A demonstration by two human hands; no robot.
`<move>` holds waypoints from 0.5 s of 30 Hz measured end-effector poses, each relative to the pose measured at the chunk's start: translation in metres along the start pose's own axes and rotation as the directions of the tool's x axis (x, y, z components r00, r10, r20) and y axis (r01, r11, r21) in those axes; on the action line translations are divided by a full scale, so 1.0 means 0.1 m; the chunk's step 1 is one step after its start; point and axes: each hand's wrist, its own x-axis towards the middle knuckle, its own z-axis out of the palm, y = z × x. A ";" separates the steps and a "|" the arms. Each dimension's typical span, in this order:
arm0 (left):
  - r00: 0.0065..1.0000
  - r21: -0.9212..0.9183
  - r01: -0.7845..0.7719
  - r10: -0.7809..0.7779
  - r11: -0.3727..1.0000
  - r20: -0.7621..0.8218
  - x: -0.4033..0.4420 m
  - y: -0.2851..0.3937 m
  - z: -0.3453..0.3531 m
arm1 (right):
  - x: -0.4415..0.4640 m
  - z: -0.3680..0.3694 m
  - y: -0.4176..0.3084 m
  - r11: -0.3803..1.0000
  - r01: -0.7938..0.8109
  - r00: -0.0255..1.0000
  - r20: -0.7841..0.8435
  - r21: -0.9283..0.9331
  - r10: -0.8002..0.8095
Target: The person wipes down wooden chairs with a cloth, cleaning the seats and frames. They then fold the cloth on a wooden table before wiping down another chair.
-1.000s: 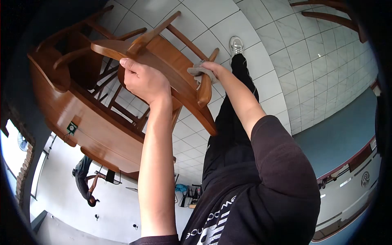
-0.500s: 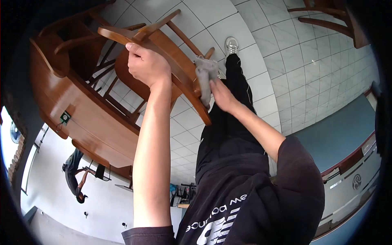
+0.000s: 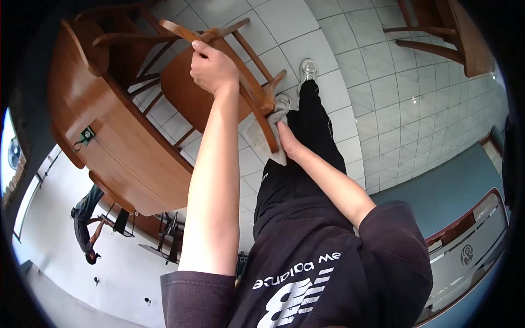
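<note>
My left hand (image 3: 214, 70) is closed around the curved top rail of a brown wooden chair (image 3: 188, 87), near its far end. The chair stands tilted in front of me, its seat and legs partly covered by the rail and my arm. My right hand (image 3: 285, 139) presses a grey cloth (image 3: 279, 113) against the rail's near end, where it meets a back post. A paler part of the cloth hangs behind the rail. Some of my right fingers are hidden by the cloth and the wood.
A long wooden table (image 3: 120, 147) stands to the left, with another chair (image 3: 128, 60) beyond it. More chair legs (image 3: 432, 41) show at upper right. A blue-grey padded bench (image 3: 443, 169) is at right. A person (image 3: 85, 224) stands far off at lower left.
My right hand has moved the cloth down along the rail, and the cloth now drapes behind the wood. My left hand keeps its hold. The view has shifted slightly.
</note>
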 end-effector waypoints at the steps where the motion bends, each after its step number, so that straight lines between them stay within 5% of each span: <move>1: 1.000 -0.028 0.002 -0.002 1.000 -0.014 0.02 0.02 -0.01 | -0.09 0.11 -0.23 0.997 -0.051 0.998 -0.044 -0.061 0.049; 2: 1.000 -0.021 0.023 -0.023 1.000 0.004 0.03 0.03 -0.01 | -0.23 0.19 -0.39 0.987 -0.111 0.990 -0.095 -0.119 0.100; 3: 0.999 -0.012 0.043 -0.043 0.999 0.025 0.04 0.01 -0.01 | -0.25 0.20 -0.26 0.910 0.252 0.943 -0.130 -0.329 -0.308; 5: 0.998 -0.057 0.056 -0.056 0.997 -0.006 0.08 -0.01 0.04 | -0.56 0.08 -0.37 0.793 0.237 0.959 0.004 -0.561 -0.284; 6: 0.998 -0.055 0.059 -0.060 0.997 -0.003 0.12 -0.05 0.07 | -0.83 0.19 -0.77 0.608 0.159 0.980 0.052 -0.778 -0.190; 7: 0.998 -0.057 0.068 -0.068 0.996 0.002 0.13 -0.07 0.09 | -0.87 0.13 -0.84 0.580 0.178 0.975 0.065 -0.795 -0.211; 9: 0.996 -0.073 0.087 -0.086 0.994 0.024 0.13 -0.13 0.10 | -0.97 0.00 -0.92 0.795 0.418 0.908 0.183 -0.440 -0.377; 11: 0.992 -0.053 0.078 -0.071 0.996 0.108 0.17 -0.15 0.11 | -1.49 0.10 -1.42 0.924 0.368 0.922 0.167 -0.101 -0.349; 13: 0.961 -0.058 0.123 -0.105 0.991 0.254 0.26 -0.20 0.07 | -1.98 -0.04 -1.66 0.918 0.385 0.895 0.205 0.095 -0.396; 15: 0.920 -0.284 0.123 -0.002 0.951 0.392 0.41 -0.52 0.08 | -2.16 -0.20 -1.59 0.877 0.463 0.882 0.027 0.129 -0.470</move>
